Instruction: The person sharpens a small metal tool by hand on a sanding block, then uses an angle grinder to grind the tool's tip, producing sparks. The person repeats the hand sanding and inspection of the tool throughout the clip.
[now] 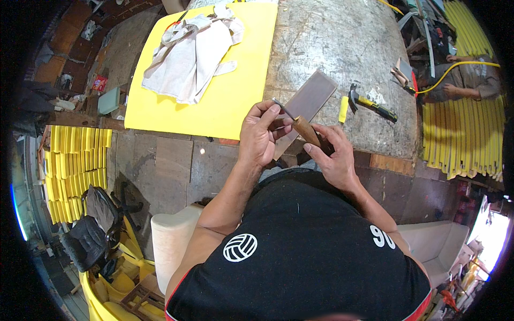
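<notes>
- Wooden-handled tool (pixel 305 130): taken up, held above the near edge of the tabletop (pixel 369 48), over a grey slab (pixel 317 90); contact cannot be told.
- Right hand (pixel 336 155): gripping the handle.
- Left hand (pixel 258 134): fingers closed about the metal shaft.
- Progress: apparently under way; how finished the tip is cannot be told.
- Hammer (pixel 375 109): lying aside, unheld.

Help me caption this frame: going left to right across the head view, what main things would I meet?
Stacked yellow pieces → pale cloth → left hand → wooden tool handle → right hand → claw hammer → long yellow strips.
</notes>
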A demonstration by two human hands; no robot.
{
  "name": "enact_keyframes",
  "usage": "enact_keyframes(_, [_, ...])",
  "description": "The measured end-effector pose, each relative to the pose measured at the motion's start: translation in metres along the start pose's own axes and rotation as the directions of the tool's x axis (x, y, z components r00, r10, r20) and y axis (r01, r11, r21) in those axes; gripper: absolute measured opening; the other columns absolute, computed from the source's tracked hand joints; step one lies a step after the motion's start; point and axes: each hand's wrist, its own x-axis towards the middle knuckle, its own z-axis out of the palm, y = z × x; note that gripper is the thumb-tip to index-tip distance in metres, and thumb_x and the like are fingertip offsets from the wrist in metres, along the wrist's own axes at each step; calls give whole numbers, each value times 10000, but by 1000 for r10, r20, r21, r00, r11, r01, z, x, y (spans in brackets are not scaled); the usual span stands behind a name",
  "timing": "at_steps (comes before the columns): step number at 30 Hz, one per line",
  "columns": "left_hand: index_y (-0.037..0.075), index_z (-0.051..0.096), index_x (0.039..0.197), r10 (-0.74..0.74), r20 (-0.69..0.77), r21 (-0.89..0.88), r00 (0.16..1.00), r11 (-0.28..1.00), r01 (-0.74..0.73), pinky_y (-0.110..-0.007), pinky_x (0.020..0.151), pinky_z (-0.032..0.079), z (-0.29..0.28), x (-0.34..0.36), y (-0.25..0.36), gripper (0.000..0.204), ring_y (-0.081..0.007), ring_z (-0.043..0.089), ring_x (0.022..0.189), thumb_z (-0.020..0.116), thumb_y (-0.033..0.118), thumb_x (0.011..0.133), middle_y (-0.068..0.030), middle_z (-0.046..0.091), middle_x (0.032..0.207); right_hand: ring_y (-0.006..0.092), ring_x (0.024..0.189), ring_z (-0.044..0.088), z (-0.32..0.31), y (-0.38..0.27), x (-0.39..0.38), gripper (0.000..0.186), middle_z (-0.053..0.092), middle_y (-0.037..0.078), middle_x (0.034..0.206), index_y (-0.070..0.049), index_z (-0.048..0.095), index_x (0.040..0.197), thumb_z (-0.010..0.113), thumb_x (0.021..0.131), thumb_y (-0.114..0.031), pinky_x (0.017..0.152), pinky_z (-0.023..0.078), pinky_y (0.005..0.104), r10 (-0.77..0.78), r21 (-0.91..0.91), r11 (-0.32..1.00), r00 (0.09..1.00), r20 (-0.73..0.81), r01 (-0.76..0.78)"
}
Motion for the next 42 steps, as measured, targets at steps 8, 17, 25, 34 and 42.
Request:
enact_keyframes(8, [109, 612, 1035, -36, 0, -8, 999, 999, 36, -312, 679, 584, -3, 8, -11, 115, -174, 692, 791, 667, 145, 942, -46, 676, 945, 293, 970, 634, 4, 15, -4, 379, 643, 195, 1062, -11, 631, 1233, 660, 915, -216, 870, 500, 376, -31, -10, 999, 999, -27, 31])
enact_keyframes(17, [23, 608, 1214, 108, 433, 889, 895, 114, -444, -465, 935, 500, -49, 75, -111, 463, -325, 638, 1064, 749, 283, 858, -190, 651, 1153, 406, 1088, 641, 12, 203, 12, 478, 657, 267, 1169, -35, 521, 1374, 505, 993, -323, 933, 483, 453, 319, -31, 940, 906, -277, -340])
enact_keyframes(25, [134, 370, 1517, -149, 328, 777, 933, -519, -356, -670, 1100, 276, -50, 115, -147, 910, -536, 182, 1444, 785, 459, 775, -253, 209, 1597, 465, 1029, 626, 14, 236, 68, 469, 658, 282, 1113, -125, 550, 1378, 531, 970, -355, 882, 493, 517, 332, -205, 894, 897, -293, -398])
enact_keyframes(34, [225, 263, 1566, -216, 330, 706, 919, -590, -392, -689, 1061, 314, -64, 119, -150, 947, -507, 173, 1461, 759, 474, 798, -215, 165, 1622, 471, 964, 639, 37, 238, 147, 336, 677, 273, 1016, -182, 573, 1296, 455, 1006, -304, 825, 505, 553, 262, -320, 899, 953, -155, -299])
enact_keyframes(42, [240, 271, 1563, -223, 293, 743, 930, -559, -368, -685, 1074, 306, -67, 110, -155, 935, -507, 176, 1460, 764, 454, 797, -210, 159, 1626, 458, 978, 647, 38, 221, 152, 397, 672, 278, 1071, -90, 556, 1370, 478, 1007, -232, 845, 517, 509, 313, -393, 856, 942, -122, -336])
